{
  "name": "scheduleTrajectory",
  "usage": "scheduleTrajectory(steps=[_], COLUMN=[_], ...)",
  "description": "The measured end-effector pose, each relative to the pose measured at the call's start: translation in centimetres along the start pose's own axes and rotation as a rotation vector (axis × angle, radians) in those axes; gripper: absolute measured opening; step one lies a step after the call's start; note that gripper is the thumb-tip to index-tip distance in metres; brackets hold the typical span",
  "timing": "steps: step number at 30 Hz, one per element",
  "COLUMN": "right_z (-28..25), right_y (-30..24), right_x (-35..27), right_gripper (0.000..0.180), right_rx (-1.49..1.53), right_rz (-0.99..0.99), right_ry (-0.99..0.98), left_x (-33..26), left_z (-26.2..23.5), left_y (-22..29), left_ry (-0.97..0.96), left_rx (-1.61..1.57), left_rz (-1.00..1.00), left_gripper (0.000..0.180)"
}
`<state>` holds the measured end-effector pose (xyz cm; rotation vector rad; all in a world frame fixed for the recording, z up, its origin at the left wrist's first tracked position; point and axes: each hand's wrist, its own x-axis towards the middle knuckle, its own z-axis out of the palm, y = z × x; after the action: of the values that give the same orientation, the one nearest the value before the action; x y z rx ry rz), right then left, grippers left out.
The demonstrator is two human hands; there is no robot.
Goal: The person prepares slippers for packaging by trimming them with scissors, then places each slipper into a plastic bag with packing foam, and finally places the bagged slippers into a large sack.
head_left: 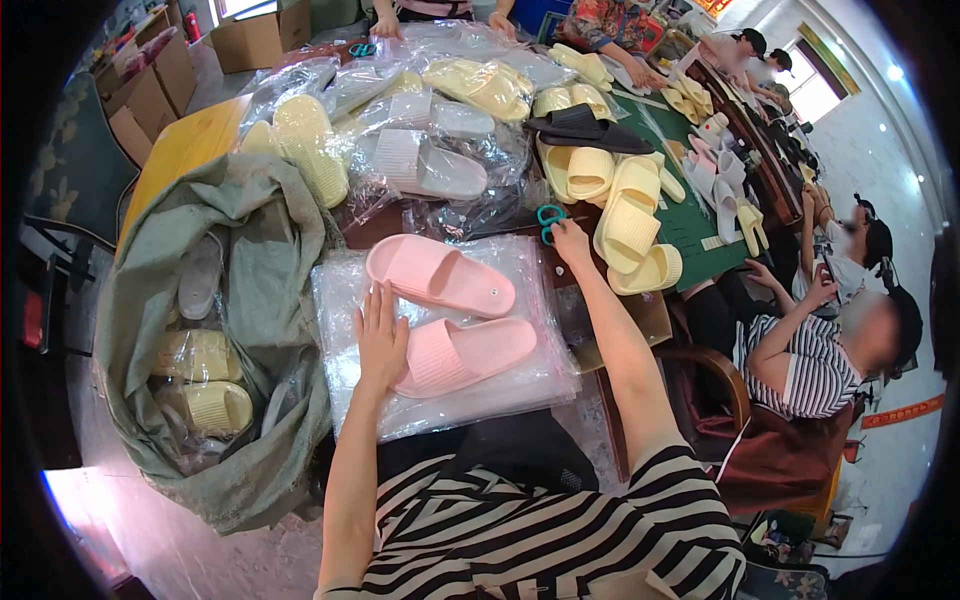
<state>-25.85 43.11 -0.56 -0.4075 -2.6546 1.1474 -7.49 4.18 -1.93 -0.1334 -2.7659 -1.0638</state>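
Note:
Two pink slide slippers, the farther slipper (418,270) and the nearer slipper (470,352), lie side by side on a stack of clear plastic bags (350,405) in front of me. My left hand (380,335) rests flat with its fingers stretched out, touching the slippers' left ends. To the right, beyond the stack, my right hand (570,243) has its fingers closed at the teal-handled scissors (550,218), whose blades are hard to make out. Yellow slippers (632,235) are piled just right of that hand.
At the left an open grey-green sack (130,350) holds bagged slippers. Slippers in clear bags (430,165) are heaped beyond the stack, with a black slipper (590,130) at their right. A green mat (700,240) carries more slippers. Other people sit along the right; a person's hands show at the far edge.

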Motion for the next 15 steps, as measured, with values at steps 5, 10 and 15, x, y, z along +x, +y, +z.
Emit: scheduleTrajectory(steps=[5, 10, 15], right_z=[-0.4, 0.3, 1.6], right_y=[-8.9, -8.6, -7.7], right_x=[-8.7, -14.4, -14.7], right_gripper=[0.01, 0.007, 0.007], right_rx=[0.138, -0.196, -0.357], right_rz=[-0.48, -0.672, -0.706], right_ry=[-0.21, -0.381, -0.291], left_x=[-0.9, -0.5, -0.4], left_z=[-0.5, 0.0, 0.0], left_y=[-0.6, -0.6, -0.5], left_ry=[0.015, 0.021, 0.01], left_rx=[0.041, 0.03, 0.044], left_rz=[-0.018, 0.0, -0.007], left_gripper=[0.067, 0.066, 0.066])
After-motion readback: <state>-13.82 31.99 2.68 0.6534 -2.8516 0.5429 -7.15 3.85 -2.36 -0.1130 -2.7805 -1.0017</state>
